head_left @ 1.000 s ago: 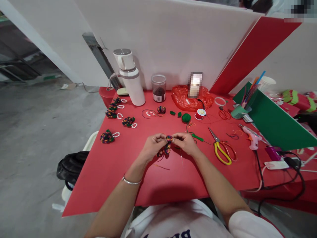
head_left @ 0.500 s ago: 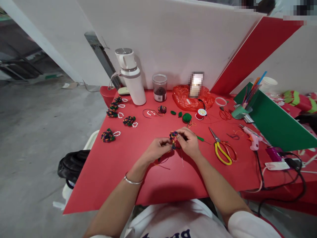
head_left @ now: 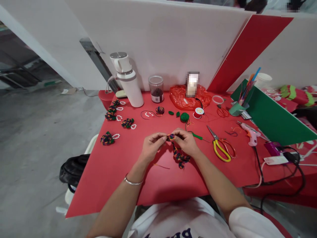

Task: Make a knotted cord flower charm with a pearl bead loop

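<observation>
A multicoloured crocheted strip (head_left: 178, 155) hangs over the red table, its top end rolled into a small coil. Pinching the left side of that coil are the thumb and fingers of my left hand (head_left: 154, 144). My right hand (head_left: 185, 141) grips the coil from the other side, and the loose length dangles beneath its fingers. Close to my right hand lies a green-handled crochet hook (head_left: 197, 136). Beyond it sit a ball of green yarn (head_left: 184, 117) and small green leaf pieces (head_left: 171, 113). An orange yarn scrap (head_left: 161, 166) rests below my left hand.
Finished multicoloured pieces with white bead loops (head_left: 107, 138) lie at the left. Yellow-handled scissors (head_left: 220, 147), a pink glue gun (head_left: 251, 134) and a power strip (head_left: 276, 160) with cables are at the right. A white flask (head_left: 131, 87) and a jar (head_left: 156, 90) stand at the back.
The crocheted strip, bunched between my hands before, now hangs down with its end coiled. My left hand has shifted slightly up and left. The whole view has shifted a little.
</observation>
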The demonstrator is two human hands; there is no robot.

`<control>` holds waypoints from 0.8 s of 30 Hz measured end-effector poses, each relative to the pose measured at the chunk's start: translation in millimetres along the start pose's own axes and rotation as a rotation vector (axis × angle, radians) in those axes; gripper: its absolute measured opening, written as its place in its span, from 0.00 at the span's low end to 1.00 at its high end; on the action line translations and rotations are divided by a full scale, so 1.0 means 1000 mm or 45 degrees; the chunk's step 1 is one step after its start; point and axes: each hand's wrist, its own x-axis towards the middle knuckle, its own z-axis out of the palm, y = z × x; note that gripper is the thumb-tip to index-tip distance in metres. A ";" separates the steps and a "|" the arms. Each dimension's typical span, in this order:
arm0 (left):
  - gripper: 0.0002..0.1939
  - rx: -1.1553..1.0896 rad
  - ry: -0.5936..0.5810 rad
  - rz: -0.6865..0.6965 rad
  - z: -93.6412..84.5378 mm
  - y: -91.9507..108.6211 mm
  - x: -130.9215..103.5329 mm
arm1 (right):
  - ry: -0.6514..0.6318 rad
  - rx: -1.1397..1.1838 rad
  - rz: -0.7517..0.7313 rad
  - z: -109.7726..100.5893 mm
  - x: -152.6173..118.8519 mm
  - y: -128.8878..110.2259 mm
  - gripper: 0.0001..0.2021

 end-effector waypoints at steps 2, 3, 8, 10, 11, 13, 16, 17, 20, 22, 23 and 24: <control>0.17 -0.040 -0.029 -0.056 0.001 -0.003 0.000 | 0.019 -0.020 -0.033 0.002 0.000 0.003 0.10; 0.17 -0.051 -0.027 -0.075 0.002 -0.003 0.000 | 0.031 -0.040 -0.054 0.003 0.000 0.004 0.09; 0.20 -0.059 0.025 -0.176 0.006 0.002 0.000 | 0.020 -0.228 -0.145 0.003 0.001 0.002 0.06; 0.20 -0.097 -0.004 -0.242 0.005 0.003 0.001 | 0.015 -0.297 -0.200 0.004 0.000 0.002 0.06; 0.20 -0.127 -0.030 -0.279 0.005 0.002 0.002 | 0.018 -0.327 -0.229 0.004 0.000 0.002 0.06; 0.20 -0.187 -0.078 -0.346 0.003 0.000 0.003 | 0.028 -0.379 -0.274 0.006 0.000 0.004 0.07; 0.19 -0.230 -0.065 -0.380 0.002 -0.003 0.005 | 0.024 -0.417 -0.291 0.006 -0.001 0.006 0.09; 0.19 -0.229 -0.033 -0.371 0.002 -0.004 0.005 | 0.011 -0.423 -0.282 0.005 -0.001 0.006 0.09; 0.18 -0.202 0.060 -0.334 -0.001 -0.001 0.008 | -0.029 -0.434 -0.213 0.000 -0.001 0.007 0.10; 0.17 -0.182 0.088 -0.319 -0.005 0.002 0.009 | -0.011 -0.437 -0.153 -0.004 0.000 0.008 0.10; 0.17 -0.176 0.086 -0.318 -0.008 0.004 0.010 | 0.023 -0.440 -0.135 -0.006 0.001 0.009 0.10; 0.16 -0.176 0.074 -0.320 -0.010 0.006 0.010 | 0.064 -0.443 -0.129 -0.007 0.002 0.010 0.10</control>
